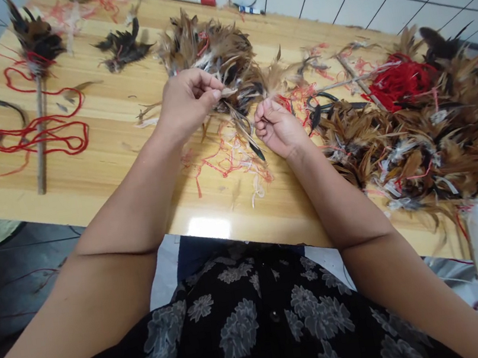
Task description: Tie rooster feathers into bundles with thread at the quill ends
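The left hand [186, 104] appears to pinch a pale feather [229, 92] between thumb and forefinger; the right hand [280, 130] is curled nearby, and whether it grips anything I cannot tell. Just beyond the pinch lies the feather bundle [222, 41]. Feather-by-feather picking seems in hand; the next move calls for a light, steady pinch.

brown feathers [221, 44], red yarn [404, 82]
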`<state>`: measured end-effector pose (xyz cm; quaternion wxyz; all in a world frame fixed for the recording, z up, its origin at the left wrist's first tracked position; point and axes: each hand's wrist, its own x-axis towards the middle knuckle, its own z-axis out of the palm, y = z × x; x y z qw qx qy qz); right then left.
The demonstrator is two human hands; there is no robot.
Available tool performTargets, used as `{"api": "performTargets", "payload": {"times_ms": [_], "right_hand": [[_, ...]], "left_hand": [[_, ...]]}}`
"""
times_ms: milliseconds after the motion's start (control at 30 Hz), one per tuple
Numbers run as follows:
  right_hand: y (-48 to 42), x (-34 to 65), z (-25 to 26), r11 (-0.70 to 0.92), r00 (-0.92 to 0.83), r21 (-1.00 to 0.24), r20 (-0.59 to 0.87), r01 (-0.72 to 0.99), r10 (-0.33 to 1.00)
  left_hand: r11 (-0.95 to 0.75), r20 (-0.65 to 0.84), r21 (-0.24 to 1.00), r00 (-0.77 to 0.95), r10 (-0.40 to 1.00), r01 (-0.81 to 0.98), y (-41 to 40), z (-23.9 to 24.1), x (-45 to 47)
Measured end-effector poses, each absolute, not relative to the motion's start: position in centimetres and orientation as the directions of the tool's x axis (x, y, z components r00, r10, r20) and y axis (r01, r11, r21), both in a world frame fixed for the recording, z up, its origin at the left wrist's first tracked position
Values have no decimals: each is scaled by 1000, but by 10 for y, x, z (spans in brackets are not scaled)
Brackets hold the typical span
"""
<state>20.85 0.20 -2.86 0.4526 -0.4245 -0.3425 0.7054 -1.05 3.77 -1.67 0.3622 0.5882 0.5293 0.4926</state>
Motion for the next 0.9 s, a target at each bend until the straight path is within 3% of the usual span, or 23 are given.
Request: {"api": "performTargets", "payload": {"times_ms": [133,333,567,900], "right_hand": [[2,208,-24,-408,-207,-810,-352,-421,913],[3,205,-30,-403,-201,-796,-349,-451,915],[4,203,-36,-387,-204,-795,-329,-467,922],[9,205,-50,-278,-161,-861,-230,-426,960]], "left_hand": [[-285,296,837,51,954,468,51,-31,-24],[-347,307,828,162,938,440,52,-53,-8],[-372,324,756,187,928,539,52,-54,-9],[-209,196,889,74,978,407,37,-33,-9]]}}
